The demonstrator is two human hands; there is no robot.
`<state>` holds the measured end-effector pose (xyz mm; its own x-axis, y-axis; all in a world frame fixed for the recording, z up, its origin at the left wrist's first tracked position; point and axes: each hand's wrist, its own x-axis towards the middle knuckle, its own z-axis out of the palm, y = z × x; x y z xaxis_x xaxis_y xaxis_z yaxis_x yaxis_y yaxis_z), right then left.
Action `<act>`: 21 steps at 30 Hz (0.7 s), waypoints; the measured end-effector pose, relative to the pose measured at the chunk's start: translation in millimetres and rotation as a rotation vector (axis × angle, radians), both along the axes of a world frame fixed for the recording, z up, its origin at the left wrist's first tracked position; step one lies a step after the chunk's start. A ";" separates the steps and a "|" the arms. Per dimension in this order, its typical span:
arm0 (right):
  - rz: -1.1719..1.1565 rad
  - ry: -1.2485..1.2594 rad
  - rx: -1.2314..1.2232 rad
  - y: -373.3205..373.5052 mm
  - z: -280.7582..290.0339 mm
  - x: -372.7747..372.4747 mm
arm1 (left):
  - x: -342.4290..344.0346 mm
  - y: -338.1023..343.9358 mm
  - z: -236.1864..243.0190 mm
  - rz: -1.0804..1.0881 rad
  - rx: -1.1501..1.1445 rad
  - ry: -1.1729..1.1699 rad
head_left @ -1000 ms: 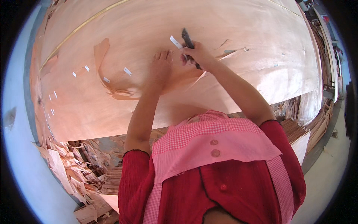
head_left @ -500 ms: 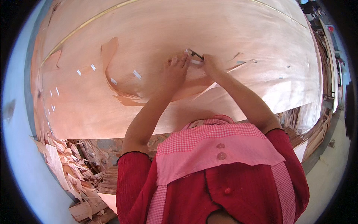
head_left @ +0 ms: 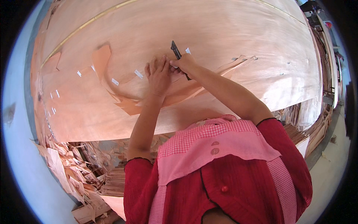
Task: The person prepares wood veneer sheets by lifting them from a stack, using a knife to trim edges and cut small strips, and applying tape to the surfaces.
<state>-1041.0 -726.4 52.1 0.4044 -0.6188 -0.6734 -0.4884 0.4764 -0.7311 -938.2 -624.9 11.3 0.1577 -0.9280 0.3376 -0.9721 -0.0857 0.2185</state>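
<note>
A broad sheet of thin reddish wood veneer (head_left: 231,33) lies before me. My right hand (head_left: 183,64) is closed round a slim black utility knife (head_left: 175,47), whose upper end points away from me. My left hand (head_left: 159,74) rests on the veneer just left of it, fingers stretched out and slightly apart, its thumb side near the right fingers. Beneath and beside the hands runs a loose, curved veneer strip (head_left: 105,65) with torn edges. Short white tape pieces stick to the sheet: one (head_left: 188,50) beyond my right hand, another (head_left: 138,74) left of my left hand.
A thin yellowish strip (head_left: 87,22) arcs across the far left of the sheet. Veneer scraps (head_left: 71,164) pile up below the near left edge. Stacked veneer (head_left: 296,136) stands at the near right. A pale blue wall (head_left: 18,123) borders the left side.
Both hands have moved left and a little nearer to me. The black knife now stands more upright in my right hand. The loose veneer strip has shifted left and nearer; a white tape piece beyond the hands is uncovered.
</note>
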 end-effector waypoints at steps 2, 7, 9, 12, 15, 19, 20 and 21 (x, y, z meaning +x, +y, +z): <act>0.332 0.182 -0.356 -4.3 2.0 0.7 | -6.1 5.1 4.3 0.042 0.017 -0.159; 0.448 -0.040 -0.485 -40.9 -12.0 -35.6 | -7.1 6.7 46.7 -0.105 0.264 0.029; 0.410 -0.138 -0.415 -56.2 13.5 -60.9 | -12.5 24.6 48.0 -0.212 0.274 0.216; 0.372 -0.082 -0.232 -44.8 76.7 -155.8 | -68.9 62.4 81.3 -0.293 0.483 0.012; 0.301 -0.099 -0.069 -31.1 86.9 -266.0 | -70.0 65.1 32.0 -0.196 0.314 -0.060; 0.273 -0.005 0.053 -16.3 72.4 -376.4 | -132.2 -5.8 92.7 0.123 0.215 0.100; 0.257 -0.015 0.058 -16.1 62.2 -401.6 | -144.1 -25.4 106.4 0.118 0.038 0.146; 0.208 -0.047 0.076 -14.3 59.6 -416.7 | -156.1 -43.1 116.3 0.015 -0.137 0.034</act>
